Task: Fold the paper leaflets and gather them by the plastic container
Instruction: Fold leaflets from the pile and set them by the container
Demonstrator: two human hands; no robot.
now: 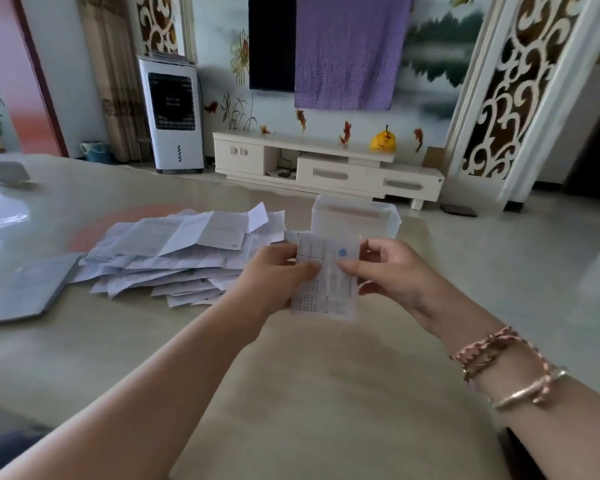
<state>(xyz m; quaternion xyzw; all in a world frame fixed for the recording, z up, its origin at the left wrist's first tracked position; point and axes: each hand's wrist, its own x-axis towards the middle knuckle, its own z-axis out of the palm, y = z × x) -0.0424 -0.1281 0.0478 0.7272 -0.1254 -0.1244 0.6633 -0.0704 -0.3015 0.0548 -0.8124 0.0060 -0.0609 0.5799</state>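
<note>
Leaflet point(328, 282) held upright above the table point(309, 393), long axis vertical, just before the plastic container point(355, 216). Left hand point(274, 275) pinches its left edge, right hand point(392, 268) its right. Unfolded pile point(181, 251) lies left.

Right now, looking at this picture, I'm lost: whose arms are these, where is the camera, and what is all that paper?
There is no machine here. A person wears a camera on the head, so you look down along their own arms. The left hand and right hand together pinch one printed leaflet, held up off the table. To the left lies a loose pile of leaflets. Just behind the hands stands a clear plastic container. A grey board lies at the far left.
</note>
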